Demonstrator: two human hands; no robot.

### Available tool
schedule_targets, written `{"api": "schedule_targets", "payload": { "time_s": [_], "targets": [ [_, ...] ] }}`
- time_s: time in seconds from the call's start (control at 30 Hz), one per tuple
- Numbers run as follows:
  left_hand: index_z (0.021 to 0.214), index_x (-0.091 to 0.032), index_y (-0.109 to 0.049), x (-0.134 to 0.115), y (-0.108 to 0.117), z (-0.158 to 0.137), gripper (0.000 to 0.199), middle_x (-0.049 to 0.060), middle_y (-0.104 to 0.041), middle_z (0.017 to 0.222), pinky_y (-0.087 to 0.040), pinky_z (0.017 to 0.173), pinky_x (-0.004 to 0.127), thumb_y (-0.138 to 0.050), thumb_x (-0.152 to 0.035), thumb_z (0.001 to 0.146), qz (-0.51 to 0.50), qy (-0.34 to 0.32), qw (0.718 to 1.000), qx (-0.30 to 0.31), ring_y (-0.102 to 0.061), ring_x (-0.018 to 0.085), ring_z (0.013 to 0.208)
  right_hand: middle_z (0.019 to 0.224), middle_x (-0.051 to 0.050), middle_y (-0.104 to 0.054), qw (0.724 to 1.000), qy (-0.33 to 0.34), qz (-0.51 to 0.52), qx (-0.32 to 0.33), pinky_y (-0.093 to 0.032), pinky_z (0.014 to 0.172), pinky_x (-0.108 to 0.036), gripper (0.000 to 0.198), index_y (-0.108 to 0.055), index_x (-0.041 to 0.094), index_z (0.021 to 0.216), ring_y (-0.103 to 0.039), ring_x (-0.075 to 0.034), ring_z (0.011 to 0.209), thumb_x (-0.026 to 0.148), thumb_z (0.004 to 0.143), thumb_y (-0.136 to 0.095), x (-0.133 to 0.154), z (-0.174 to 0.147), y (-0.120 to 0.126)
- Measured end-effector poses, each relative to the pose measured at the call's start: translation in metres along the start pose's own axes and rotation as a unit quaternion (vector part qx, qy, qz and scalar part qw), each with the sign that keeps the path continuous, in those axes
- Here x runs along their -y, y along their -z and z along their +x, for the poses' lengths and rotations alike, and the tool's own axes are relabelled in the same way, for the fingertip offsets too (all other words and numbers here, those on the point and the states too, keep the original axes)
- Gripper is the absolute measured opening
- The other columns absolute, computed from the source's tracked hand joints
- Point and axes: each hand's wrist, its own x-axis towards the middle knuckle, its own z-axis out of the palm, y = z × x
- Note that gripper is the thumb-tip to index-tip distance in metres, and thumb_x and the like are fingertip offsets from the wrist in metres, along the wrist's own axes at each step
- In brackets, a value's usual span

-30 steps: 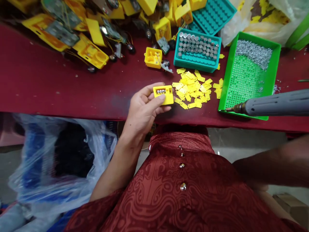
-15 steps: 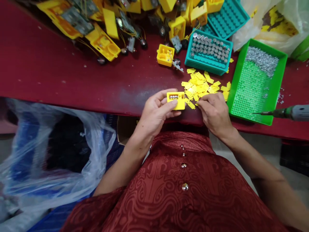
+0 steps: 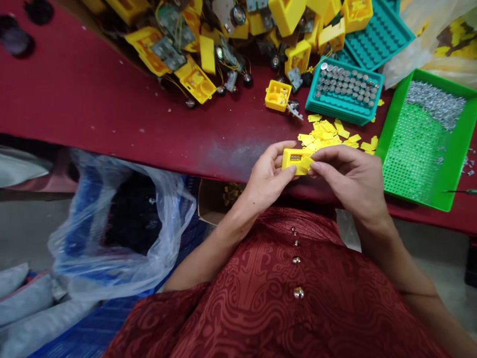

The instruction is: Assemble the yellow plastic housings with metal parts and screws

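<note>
My left hand (image 3: 269, 171) is closed round a small yellow plastic case (image 3: 288, 168), its open slot facing up with silvery button cells (image 3: 296, 158) inside. Between the thumb and fingers of my right hand (image 3: 356, 176) is a small yellow battery cover (image 3: 306, 164), tilted over the right part of the case. Just behind my hands lies a pile of loose yellow covers (image 3: 324, 133). Past that pile, a teal tray (image 3: 310, 102) holds rows of button cells. An opened yellow case (image 3: 278, 96) with a wired circuit board lies to its left.
A green basket (image 3: 406, 194) with small screws stands at the right, a screwdriver bit (image 3: 456, 191) over its front corner. Yellow housings with boards and wires (image 3: 196, 82) are heaped at the back. Left below the table is a plastic-lined blue crate (image 3: 175, 248).
My right hand has picked up a yellow cover from the pile and brought it left onto the case in my left hand. The camera view has shifted left.
</note>
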Motion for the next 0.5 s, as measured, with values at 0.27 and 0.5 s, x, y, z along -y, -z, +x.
{"api": "schedule_targets", "payload": {
  "time_s": [0.27,0.5],
  "targets": [
    [0.132,-0.02,-0.06,0.0031,-0.0005,-0.0002,0.048,0.012,-0.076,0.137,-0.062,0.093,0.029,-0.078,-0.025,0.088,0.071,-0.014,0.997,-0.007,-0.077,0.022,0.121,0.094,-0.004,-0.079,0.995,0.03,-0.074,-0.058,-0.064,0.085,-0.033,0.01,-0.084,0.022,0.091,-0.072,-0.016,0.083,0.021,0.091,-0.074,-0.0102,0.0053,-0.0092],
    [0.135,-0.019,-0.059,0.0014,-0.0025,0.0013,0.051,0.013,-0.077,0.137,-0.062,0.092,0.027,-0.077,-0.023,0.087,0.076,0.0,0.997,-0.009,-0.076,0.021,0.119,0.079,-0.001,-0.073,0.997,-0.003,-0.018,-0.07,-0.056,0.068,-0.024,0.006,-0.079,0.019,0.082,-0.064,-0.011,0.068,0.021,0.086,-0.077,-0.0025,0.0059,-0.0098]
  ]
}}
